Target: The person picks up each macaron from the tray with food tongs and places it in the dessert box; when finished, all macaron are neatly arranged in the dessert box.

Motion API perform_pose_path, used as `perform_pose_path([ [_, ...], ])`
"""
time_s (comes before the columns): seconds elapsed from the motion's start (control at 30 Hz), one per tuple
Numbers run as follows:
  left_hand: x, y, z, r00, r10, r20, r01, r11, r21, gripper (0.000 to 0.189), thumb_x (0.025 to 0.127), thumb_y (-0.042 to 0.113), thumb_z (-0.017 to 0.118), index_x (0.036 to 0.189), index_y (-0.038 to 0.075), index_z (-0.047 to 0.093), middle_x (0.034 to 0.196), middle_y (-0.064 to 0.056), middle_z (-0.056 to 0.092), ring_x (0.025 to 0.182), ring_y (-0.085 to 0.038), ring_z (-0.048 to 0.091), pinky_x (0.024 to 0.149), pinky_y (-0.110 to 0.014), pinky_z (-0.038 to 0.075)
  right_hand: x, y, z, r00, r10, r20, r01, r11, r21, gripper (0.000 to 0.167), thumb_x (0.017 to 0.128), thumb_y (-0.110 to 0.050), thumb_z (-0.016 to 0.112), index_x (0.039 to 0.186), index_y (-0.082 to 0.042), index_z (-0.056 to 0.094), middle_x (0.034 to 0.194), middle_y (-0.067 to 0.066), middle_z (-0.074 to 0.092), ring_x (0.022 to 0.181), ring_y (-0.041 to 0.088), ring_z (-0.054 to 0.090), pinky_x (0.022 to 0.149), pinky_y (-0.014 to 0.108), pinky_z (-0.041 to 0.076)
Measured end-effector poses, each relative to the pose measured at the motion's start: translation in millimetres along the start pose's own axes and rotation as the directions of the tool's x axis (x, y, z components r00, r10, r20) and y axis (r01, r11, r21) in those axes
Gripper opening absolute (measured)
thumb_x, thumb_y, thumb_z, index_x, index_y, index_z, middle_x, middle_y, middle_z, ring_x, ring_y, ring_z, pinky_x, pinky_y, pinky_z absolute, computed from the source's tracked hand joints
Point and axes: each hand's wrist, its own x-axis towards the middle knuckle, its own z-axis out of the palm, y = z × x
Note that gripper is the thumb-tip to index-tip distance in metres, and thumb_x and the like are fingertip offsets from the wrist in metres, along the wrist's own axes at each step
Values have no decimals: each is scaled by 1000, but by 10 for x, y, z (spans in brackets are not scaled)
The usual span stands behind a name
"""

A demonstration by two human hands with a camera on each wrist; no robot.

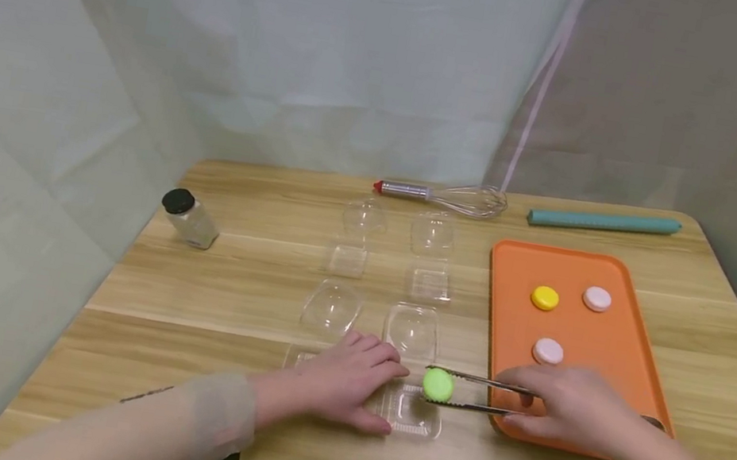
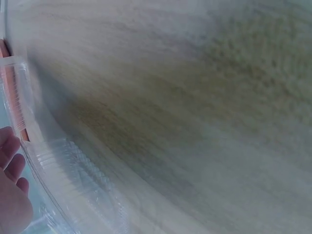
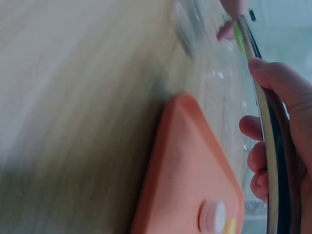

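Note:
My right hand [image 1: 572,403] grips metal tongs [image 1: 470,408], whose tips pinch a bright green macaron [image 1: 438,384] over the near right clear plastic box [image 1: 412,412]. In the right wrist view the thumb and fingers [image 3: 257,158] wrap round the tongs' arms. My left hand [image 1: 348,380] lies at that box's left side, fingers spread and thumb near its front edge. It partly hides another clear box to the left. On the orange tray [image 1: 613,373] under my right hand lie a yellow macaron [image 1: 545,298] and pale pink macarons [image 1: 597,299].
More open clear boxes [image 1: 429,281] stand in two columns behind my left hand. At the back lie a whisk [image 1: 446,196] and a teal rolled stick [image 1: 604,222]. A black-lidded jar [image 1: 191,219] stands at the left edge.

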Motion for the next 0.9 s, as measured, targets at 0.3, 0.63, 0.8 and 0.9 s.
perform_pose_path([
  [0.3,4,16,-17,1000,-4,-3,4,1000,0,79,77,69,56,131,12,51,121,1,51,109,-16,43,88,-31,33,104,-119,70,998,-17,66,16,1000,6,32,78,-39,73,104,-22,65,78,-21,48,65,-4,41,52,19,36],
  [0.63,43,56,-39,1000,-1,21,0,1000,31,79,77,70,55,131,13,51,121,1,51,111,-16,44,91,-33,34,154,-139,115,995,-23,95,28,999,-46,32,75,-40,73,100,-23,63,73,-21,44,63,-5,41,50,19,34],
  [0.8,42,49,-34,1000,-10,23,10,1000,11,80,77,71,54,131,12,50,122,1,51,112,-17,43,92,-33,34,182,-155,102,992,-19,127,26,998,-57,34,76,-42,73,102,-22,65,75,-19,47,63,-3,42,50,21,36],
  [0.9,43,42,-29,1000,-12,21,12,1000,3,80,76,71,54,131,13,50,122,1,51,111,-17,43,92,-33,34,205,-171,90,990,-18,138,29,997,-77,34,76,-42,73,102,-22,65,74,-18,47,61,-3,41,49,21,36],
])
